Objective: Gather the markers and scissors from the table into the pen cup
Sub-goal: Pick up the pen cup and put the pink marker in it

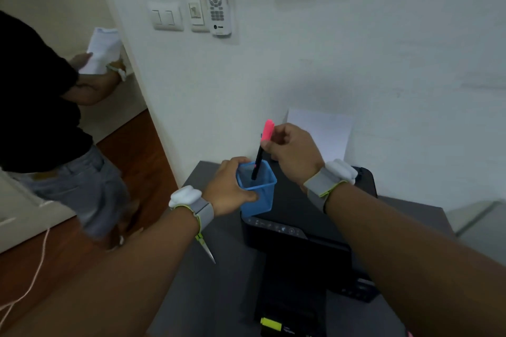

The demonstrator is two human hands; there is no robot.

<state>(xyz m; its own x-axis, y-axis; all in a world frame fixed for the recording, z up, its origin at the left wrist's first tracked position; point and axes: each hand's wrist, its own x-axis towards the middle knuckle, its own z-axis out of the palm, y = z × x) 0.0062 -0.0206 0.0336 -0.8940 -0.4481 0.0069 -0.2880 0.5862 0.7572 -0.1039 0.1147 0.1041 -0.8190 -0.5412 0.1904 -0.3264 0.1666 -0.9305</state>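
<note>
My left hand (228, 186) grips the left wall of a blue square pen cup (260, 194), which stands on top of a black printer. My right hand (290, 150) pinches a marker (262, 150) with a pink cap and a black barrel. It is held nearly upright, and its lower end is inside the cup. A pair of scissors (206, 247) with green handles lies on the grey table under my left wrist, its blades pointing toward me. A yellow-capped marker (271, 324) lies on the printer's front tray at the bottom.
The black printer (301, 241) takes up the middle of the grey table (219, 295), with white paper (325, 134) standing in its rear feed. The white wall is right behind. Another person (41, 117) holding papers stands at the left on the wooden floor.
</note>
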